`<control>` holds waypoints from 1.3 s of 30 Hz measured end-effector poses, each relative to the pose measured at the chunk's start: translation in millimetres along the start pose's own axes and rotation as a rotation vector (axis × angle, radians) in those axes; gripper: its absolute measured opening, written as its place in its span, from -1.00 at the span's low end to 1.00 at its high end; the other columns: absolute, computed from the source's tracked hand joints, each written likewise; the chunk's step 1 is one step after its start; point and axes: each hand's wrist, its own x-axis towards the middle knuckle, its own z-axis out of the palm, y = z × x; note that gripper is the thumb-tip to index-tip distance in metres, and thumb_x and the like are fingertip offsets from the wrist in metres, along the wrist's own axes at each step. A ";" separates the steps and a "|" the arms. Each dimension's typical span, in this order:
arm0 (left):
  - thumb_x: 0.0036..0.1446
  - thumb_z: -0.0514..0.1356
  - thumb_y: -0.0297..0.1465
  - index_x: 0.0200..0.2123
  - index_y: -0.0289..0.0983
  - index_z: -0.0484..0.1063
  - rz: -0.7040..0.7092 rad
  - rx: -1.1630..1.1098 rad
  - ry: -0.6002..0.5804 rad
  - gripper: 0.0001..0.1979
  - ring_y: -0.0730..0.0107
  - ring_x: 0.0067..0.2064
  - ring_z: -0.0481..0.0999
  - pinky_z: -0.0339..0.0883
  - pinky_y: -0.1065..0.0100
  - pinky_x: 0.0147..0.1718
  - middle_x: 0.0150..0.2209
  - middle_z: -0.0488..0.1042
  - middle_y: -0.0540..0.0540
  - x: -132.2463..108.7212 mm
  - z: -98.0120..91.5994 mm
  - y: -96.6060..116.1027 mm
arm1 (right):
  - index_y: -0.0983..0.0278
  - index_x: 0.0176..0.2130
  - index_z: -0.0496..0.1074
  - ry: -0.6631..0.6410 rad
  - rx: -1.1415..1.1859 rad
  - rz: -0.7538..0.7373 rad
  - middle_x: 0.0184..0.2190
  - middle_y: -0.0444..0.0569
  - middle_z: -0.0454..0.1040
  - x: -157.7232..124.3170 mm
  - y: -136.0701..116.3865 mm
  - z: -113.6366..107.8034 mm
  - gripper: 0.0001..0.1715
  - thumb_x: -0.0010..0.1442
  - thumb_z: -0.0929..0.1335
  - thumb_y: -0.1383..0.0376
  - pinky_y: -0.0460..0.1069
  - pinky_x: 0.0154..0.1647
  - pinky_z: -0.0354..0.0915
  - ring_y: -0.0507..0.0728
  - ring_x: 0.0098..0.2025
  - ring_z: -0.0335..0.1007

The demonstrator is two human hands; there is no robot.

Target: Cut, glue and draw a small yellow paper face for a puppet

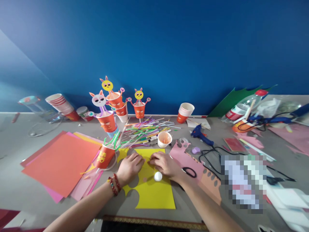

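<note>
Both my hands rest on a yellow paper sheet (154, 193) with round cut-outs, lying on the grey table. My left hand (130, 166), with red bead bracelets at the wrist, is curled knuckles-up on the sheet's upper left. My right hand (165, 163) sits beside it with fingers bent and pinched toward the left hand; what they grip is too small to make out. A small white ball (158, 176) lies on the yellow sheet just below my right hand. An orange paper cup (104, 156) holding straws leans left of my left hand.
Orange, pink and yellow sheets (61, 162) lie at left. Several rabbit-topped cups (107, 120), a pile of coloured straws (142, 132), a white cup (164, 139), cup stacks (184, 112), a blue glue gun (200, 135), scissors (189, 172) on pink paper and a bottle (243, 108) fill the back and right.
</note>
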 end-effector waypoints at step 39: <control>0.25 0.24 -0.25 0.19 -0.25 0.33 -0.104 -0.167 -0.268 -0.52 -0.02 0.08 0.40 0.46 0.05 -0.06 0.07 0.45 -0.21 -16.7 -9.8 2.0 | 0.17 -0.05 0.59 0.017 -0.026 -0.004 -0.12 0.02 0.52 1.3 0.2 0.9 -0.58 0.21 0.32 0.52 0.05 -0.07 0.33 0.19 -0.10 0.40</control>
